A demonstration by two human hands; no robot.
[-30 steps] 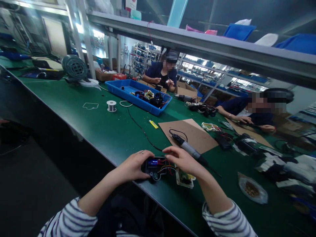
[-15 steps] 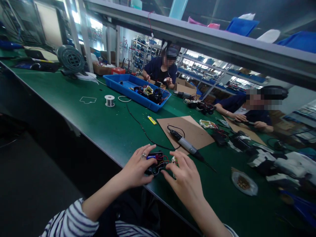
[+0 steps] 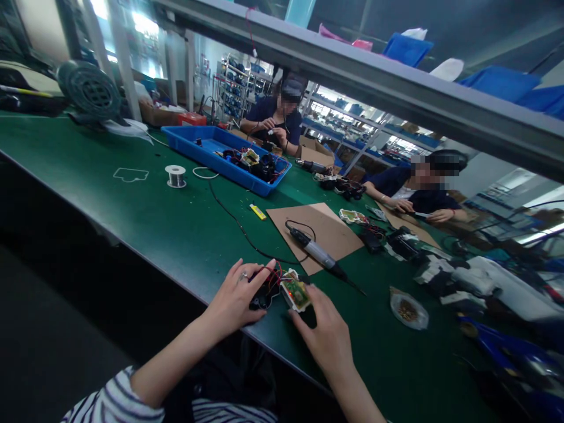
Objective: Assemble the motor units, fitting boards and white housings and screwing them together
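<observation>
Housing: the black housing (image 3: 265, 297) lies at the near edge of the desk (image 3: 185, 235), its open side up, partly covered by fingers.
Left hand: the left hand (image 3: 238, 294) is clamped on the housing, thumb on the near side, fingers over the far one; a sound anchor, I'd say, so long as no finger pins a lead.
Board: the board (image 3: 296, 294), in its pale frame, sits just right of the housing, green face up and tilted, with a small red glow on it. Whether it rests on the desk I cannot tell.
Right hand: the right hand (image 3: 321, 320) has its thumb and fingers parted around the board's near right end; from here I cannot tell whether the grip presses on it. Best held by the frame, in my view, off the green face.
Wires: thin wires (image 3: 274, 272) bridge housing and board. They look like the weak point; moving the board gently, with slack left in them, would spare the joints.
Tool: the tool (image 3: 316, 252) lies partly on the cardboard (image 3: 339, 235), beyond the board; elbows and leads are better clear of its thin tip.
</observation>
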